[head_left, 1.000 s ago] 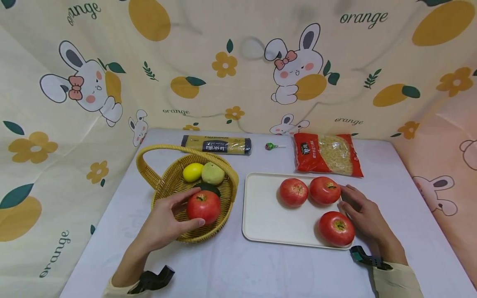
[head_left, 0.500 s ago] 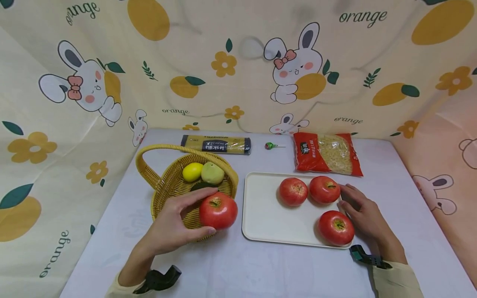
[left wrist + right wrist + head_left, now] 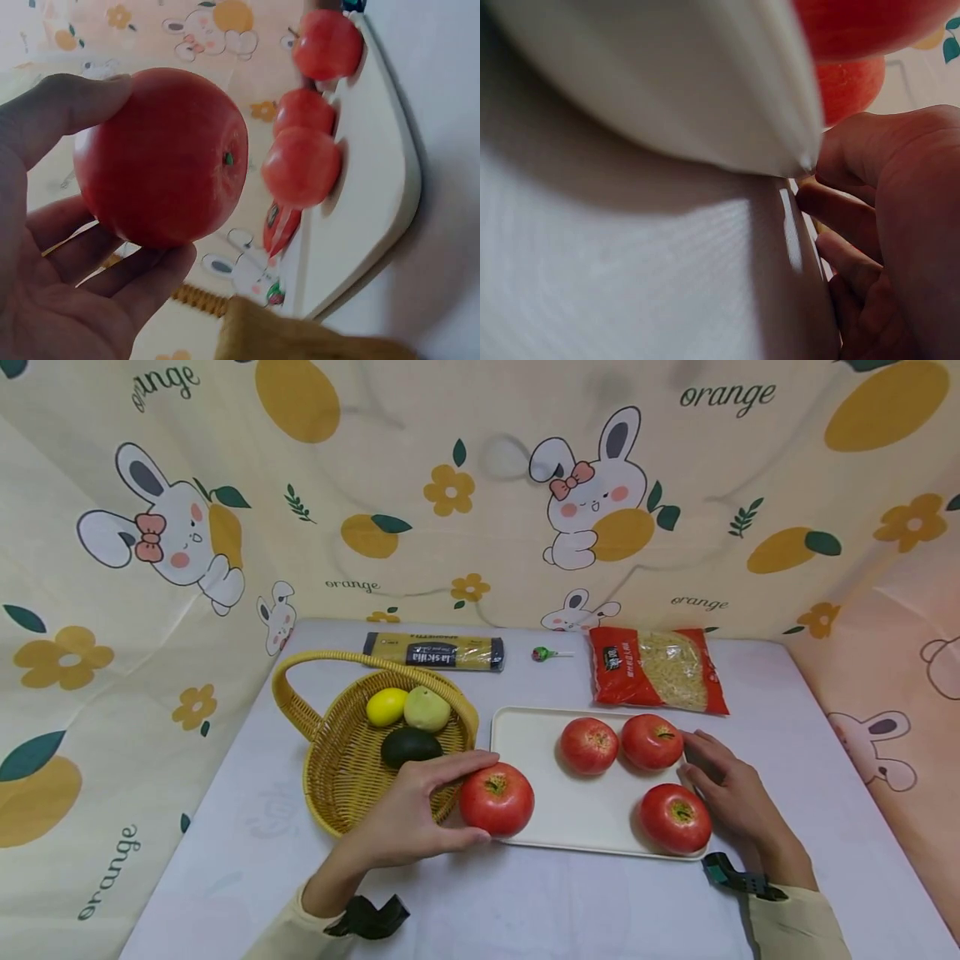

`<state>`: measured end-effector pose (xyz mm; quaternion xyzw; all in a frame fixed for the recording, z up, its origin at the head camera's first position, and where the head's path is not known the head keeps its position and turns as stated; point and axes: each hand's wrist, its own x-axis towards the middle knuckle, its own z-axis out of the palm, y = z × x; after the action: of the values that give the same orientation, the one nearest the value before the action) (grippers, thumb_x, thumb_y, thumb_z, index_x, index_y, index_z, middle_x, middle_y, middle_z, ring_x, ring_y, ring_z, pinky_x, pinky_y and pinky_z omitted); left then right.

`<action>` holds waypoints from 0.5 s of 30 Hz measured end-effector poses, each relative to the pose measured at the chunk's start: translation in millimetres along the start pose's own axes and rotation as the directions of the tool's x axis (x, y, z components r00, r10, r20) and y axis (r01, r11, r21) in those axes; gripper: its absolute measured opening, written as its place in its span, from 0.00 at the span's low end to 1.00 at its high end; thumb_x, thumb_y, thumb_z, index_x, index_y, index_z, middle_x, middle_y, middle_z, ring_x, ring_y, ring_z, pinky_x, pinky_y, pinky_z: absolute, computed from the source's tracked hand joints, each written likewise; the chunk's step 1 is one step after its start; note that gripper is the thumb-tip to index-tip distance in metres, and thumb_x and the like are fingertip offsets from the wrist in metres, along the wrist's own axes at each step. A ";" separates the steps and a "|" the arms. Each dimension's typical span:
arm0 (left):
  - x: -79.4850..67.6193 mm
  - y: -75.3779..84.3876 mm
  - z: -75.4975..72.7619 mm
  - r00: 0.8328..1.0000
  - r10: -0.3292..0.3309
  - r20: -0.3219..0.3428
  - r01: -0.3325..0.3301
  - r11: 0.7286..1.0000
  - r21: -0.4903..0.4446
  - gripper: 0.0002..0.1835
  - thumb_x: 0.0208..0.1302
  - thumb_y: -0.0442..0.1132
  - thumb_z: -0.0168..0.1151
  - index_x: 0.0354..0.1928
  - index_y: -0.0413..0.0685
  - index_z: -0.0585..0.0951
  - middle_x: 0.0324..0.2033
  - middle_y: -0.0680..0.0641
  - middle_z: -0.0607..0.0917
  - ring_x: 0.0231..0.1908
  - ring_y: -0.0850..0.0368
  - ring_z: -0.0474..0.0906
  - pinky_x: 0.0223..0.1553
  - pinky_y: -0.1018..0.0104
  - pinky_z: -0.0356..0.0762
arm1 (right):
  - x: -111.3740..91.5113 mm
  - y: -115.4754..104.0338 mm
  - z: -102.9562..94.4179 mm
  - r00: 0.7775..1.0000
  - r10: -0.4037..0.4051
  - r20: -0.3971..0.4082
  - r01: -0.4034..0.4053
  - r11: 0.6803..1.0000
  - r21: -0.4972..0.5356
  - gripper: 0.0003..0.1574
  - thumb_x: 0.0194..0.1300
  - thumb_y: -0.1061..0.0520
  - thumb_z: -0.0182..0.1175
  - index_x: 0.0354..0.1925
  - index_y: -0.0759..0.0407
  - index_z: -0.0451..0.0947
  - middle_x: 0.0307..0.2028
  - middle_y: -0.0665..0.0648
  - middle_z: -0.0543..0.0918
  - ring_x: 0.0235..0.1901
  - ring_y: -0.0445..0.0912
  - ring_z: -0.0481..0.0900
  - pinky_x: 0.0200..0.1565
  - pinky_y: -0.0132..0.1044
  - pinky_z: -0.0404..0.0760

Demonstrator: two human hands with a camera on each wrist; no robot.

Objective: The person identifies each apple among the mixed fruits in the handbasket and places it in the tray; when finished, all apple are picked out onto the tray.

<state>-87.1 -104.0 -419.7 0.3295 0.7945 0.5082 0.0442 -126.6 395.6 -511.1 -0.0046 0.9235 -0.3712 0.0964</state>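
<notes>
My left hand (image 3: 408, 814) holds a red apple (image 3: 497, 799) between thumb and fingers, over the left end of a cream tray (image 3: 555, 827). In the left wrist view the apple (image 3: 161, 157) hangs above the table with the fingers under one side. Three more red apples lie on the tray: one apple (image 3: 588, 746) near the middle, another apple (image 3: 652, 742) at the back right and a third apple (image 3: 674, 818) at the front right. My right hand (image 3: 738, 793) rests at the tray's right edge, thumb at the rim (image 3: 806, 154), fingers loosely bent beside it.
Left of the tray stands a wicker basket (image 3: 337, 793) with a tall handle, holding a lemon (image 3: 386, 707), a pale green round fruit (image 3: 427, 709) and a dark green avocado-like fruit (image 3: 410, 747). Behind lie a spaghetti pack (image 3: 435, 652), a lollipop (image 3: 542, 653) and a red bag of pasta (image 3: 660, 670).
My left hand has carried the apple rightward from over the basket to the tray's left end, uncovering the dark green fruit. The right hand stays at the tray's edge.
</notes>
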 end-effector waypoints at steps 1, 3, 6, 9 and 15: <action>2.0 -0.9 2.8 1.000 0.004 0.005 -0.004 1.000 -0.004 0.41 0.58 0.43 0.86 0.74 0.56 0.81 0.69 0.54 0.86 0.71 0.53 0.81 0.70 0.54 0.83 | 0.1 0.0 0.1 1.000 0.001 0.000 -0.001 1.000 0.000 0.47 0.83 0.39 0.59 0.88 0.49 0.56 0.87 0.71 0.49 0.85 0.75 0.45 0.66 0.86 0.67; 6.1 -3.0 8.9 1.000 0.010 0.023 -0.009 1.000 -0.017 0.40 0.59 0.43 0.85 0.74 0.56 0.80 0.70 0.53 0.85 0.72 0.53 0.80 0.71 0.54 0.82 | 0.5 0.0 0.2 1.000 0.000 -0.001 0.000 1.000 -0.004 0.47 0.83 0.38 0.59 0.88 0.49 0.56 0.87 0.71 0.50 0.85 0.75 0.45 0.66 0.85 0.67; 12.6 -5.9 18.3 0.999 0.024 0.046 -0.023 1.000 -0.010 0.40 0.59 0.44 0.85 0.74 0.57 0.80 0.70 0.54 0.85 0.72 0.55 0.80 0.72 0.54 0.81 | 0.6 0.4 -0.1 1.000 -0.004 -0.002 0.004 1.000 -0.006 0.47 0.83 0.39 0.59 0.88 0.49 0.56 0.87 0.71 0.50 0.85 0.74 0.45 0.65 0.85 0.67; 19.5 -9.0 28.2 0.997 0.046 0.069 -0.047 0.999 0.009 0.40 0.59 0.45 0.85 0.74 0.56 0.81 0.69 0.55 0.85 0.72 0.57 0.79 0.73 0.55 0.79 | 0.5 0.9 -0.4 1.000 -0.009 -0.004 0.009 1.000 -0.012 0.47 0.83 0.39 0.59 0.88 0.49 0.56 0.87 0.71 0.50 0.85 0.75 0.45 0.65 0.86 0.67; 31.7 -11.4 47.0 0.995 0.034 0.092 -0.034 0.999 0.000 0.39 0.58 0.44 0.85 0.73 0.54 0.81 0.69 0.54 0.86 0.72 0.60 0.79 0.72 0.59 0.79 | 0.4 1.6 0.3 1.000 -0.007 0.001 0.007 1.000 -0.013 0.47 0.83 0.39 0.59 0.88 0.49 0.56 0.87 0.71 0.50 0.85 0.75 0.45 0.65 0.87 0.66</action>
<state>-98.3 -52.5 -443.4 0.3658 0.7862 0.4928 0.0720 -126.9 396.5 -512.5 -0.0085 0.9259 -0.3654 0.0955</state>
